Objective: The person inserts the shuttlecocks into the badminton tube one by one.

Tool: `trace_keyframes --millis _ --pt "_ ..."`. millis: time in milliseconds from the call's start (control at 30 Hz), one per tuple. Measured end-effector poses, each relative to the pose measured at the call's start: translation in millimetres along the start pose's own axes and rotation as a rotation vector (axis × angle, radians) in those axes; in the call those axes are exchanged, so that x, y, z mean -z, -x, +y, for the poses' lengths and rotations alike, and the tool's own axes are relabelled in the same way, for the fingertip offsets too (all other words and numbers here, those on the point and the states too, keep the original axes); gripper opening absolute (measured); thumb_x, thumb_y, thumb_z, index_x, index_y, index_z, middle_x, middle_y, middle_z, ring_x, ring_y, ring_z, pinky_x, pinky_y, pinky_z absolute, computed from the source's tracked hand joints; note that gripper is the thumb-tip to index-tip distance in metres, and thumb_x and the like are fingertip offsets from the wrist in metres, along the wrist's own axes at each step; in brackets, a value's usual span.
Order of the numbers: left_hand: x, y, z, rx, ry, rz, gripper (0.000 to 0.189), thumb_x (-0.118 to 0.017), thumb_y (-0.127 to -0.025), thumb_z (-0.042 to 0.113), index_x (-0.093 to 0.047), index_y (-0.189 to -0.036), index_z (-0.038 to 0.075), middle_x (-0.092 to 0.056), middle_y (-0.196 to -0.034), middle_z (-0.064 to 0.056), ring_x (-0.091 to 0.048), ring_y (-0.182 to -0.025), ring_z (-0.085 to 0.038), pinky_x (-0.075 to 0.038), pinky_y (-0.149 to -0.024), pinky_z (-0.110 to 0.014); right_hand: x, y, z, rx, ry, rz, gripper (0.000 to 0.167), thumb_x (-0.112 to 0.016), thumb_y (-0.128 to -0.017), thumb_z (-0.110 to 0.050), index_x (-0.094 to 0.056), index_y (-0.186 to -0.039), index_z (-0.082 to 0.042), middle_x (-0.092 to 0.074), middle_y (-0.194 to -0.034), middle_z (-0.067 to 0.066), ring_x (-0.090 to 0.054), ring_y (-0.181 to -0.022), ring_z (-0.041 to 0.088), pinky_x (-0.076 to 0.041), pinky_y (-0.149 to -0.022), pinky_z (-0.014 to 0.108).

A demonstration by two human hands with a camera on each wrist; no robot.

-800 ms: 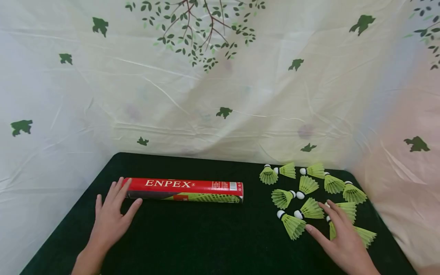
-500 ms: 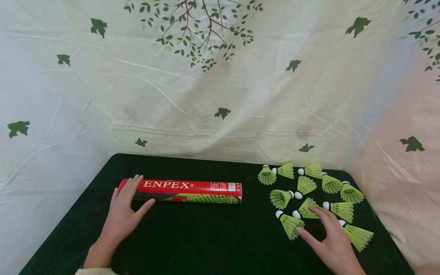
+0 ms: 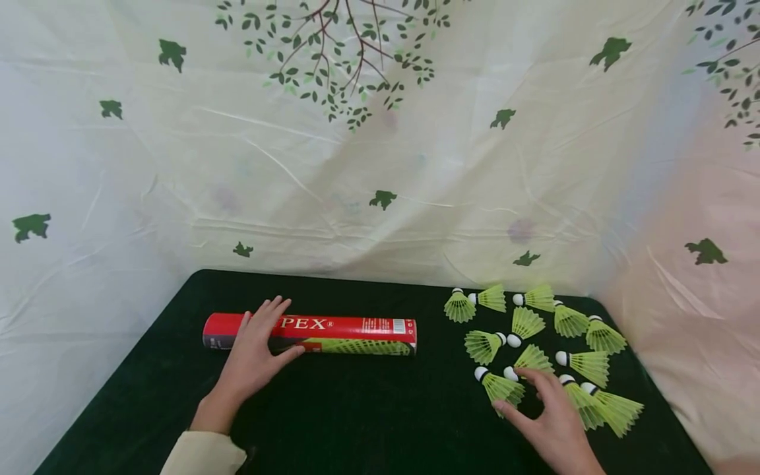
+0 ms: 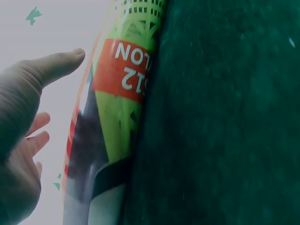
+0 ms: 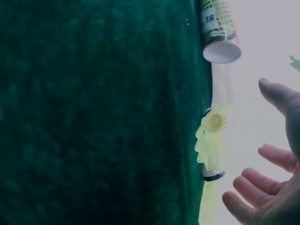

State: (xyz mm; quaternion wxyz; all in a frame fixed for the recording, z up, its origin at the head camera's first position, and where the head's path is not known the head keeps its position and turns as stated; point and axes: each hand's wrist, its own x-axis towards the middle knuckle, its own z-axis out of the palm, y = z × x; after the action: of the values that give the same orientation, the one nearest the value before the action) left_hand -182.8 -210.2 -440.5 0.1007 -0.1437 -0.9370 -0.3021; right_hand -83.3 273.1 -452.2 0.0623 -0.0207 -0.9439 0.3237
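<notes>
A red shuttlecock tube [image 3: 362,335] printed ENPEX lies on its side on the dark green tabletop. Over its left half is my left hand [image 3: 252,356], fingers extended, hiding part of the lettering. In the left wrist view, thumb and fingers are spread beside the tube [image 4: 110,108] without wrapping round it. My right hand [image 3: 552,422] hovers over the yellow shuttlecocks, thumb and fingers apart. Its thumb overlaps the skirt of the nearest shuttlecock [image 3: 499,388], and its fingertips overlap another shuttlecock [image 3: 534,358]. The right wrist view shows this palm holding nothing, with the tube's white end [image 5: 222,52] beyond.
Several more yellow shuttlecocks with white heads, such as one at the back [image 3: 460,307] and one at the right [image 3: 620,412], lie scattered on the table's right side. A pale curtain [image 3: 332,171] with leaf prints surrounds the table [image 3: 356,415].
My left hand has moved right along the tube, from its left end toward the middle. My right hand has shifted left over the shuttlecocks, uncovering those at the right.
</notes>
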Motion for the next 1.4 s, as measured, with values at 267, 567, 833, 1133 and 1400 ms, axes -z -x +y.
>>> trace_keyframes --millis 267,567,833,1133,1400 --pt "-13.8 -13.5 4.8 -0.051 -0.009 -0.058 0.092 -0.087 -0.078 0.038 -0.039 -0.155 0.020 -0.034 -0.160 -0.013 -0.021 -0.149 -0.037 -0.006 -0.116 -0.065 -5.3 0.7 -1.7 -0.089 -0.008 -0.068 0.082 -0.077 -0.079 -0.061 -0.054 -0.138 -0.008 -0.048 -0.135 0.019 -0.050 -0.119 0.039 -0.044 -0.095 0.059" --pt "-27.2 -19.6 4.4 -0.040 -0.029 -0.126 0.090 -0.088 -0.076 0.035 -0.043 -0.153 0.019 -0.044 -0.154 -0.012 -0.029 -0.145 -0.037 0.000 -0.114 -0.068 -12.2 -1.5 0.7 -0.095 -0.009 -0.065 0.074 -0.081 -0.080 -0.052 -0.057 -0.135 -0.009 -0.050 -0.131 0.018 -0.054 -0.115 0.036 -0.049 -0.093 0.050" --pt "-31.3 -20.0 5.8 -0.051 -0.078 -0.129 0.082 -0.087 -0.077 0.034 -0.050 -0.149 0.022 -0.054 -0.139 -0.009 -0.040 -0.132 -0.036 -0.008 -0.112 -0.067 -12.5 -2.0 1.7 -0.120 -0.053 -0.067 0.069 -0.083 -0.081 -0.044 -0.057 -0.134 -0.008 -0.050 -0.130 0.018 -0.053 -0.118 0.038 -0.051 -0.092 0.050" --pt "-34.5 -21.7 5.6 -0.052 -0.106 -0.143 0.085 -0.088 -0.077 0.032 -0.047 -0.151 0.024 -0.052 -0.138 -0.009 -0.038 -0.132 -0.036 -0.008 -0.111 -0.067 -11.2 -1.8 3.5 -0.131 -0.099 -0.047 0.066 -0.084 -0.083 -0.035 -0.056 -0.134 -0.006 -0.051 -0.130 0.019 -0.056 -0.114 0.037 -0.052 -0.093 0.050" --pt "-33.6 -22.0 7.0 -0.046 -0.094 -0.141 0.082 -0.089 -0.076 0.027 -0.050 -0.148 0.024 -0.053 -0.137 -0.010 -0.038 -0.131 -0.036 -0.008 -0.111 -0.066 -11.4 -2.9 3.0 -0.145 -0.113 -0.025 0.063 -0.085 -0.082 -0.032 -0.058 -0.133 -0.007 -0.054 -0.131 0.019 -0.059 -0.112 0.037 -0.054 -0.091 0.046"
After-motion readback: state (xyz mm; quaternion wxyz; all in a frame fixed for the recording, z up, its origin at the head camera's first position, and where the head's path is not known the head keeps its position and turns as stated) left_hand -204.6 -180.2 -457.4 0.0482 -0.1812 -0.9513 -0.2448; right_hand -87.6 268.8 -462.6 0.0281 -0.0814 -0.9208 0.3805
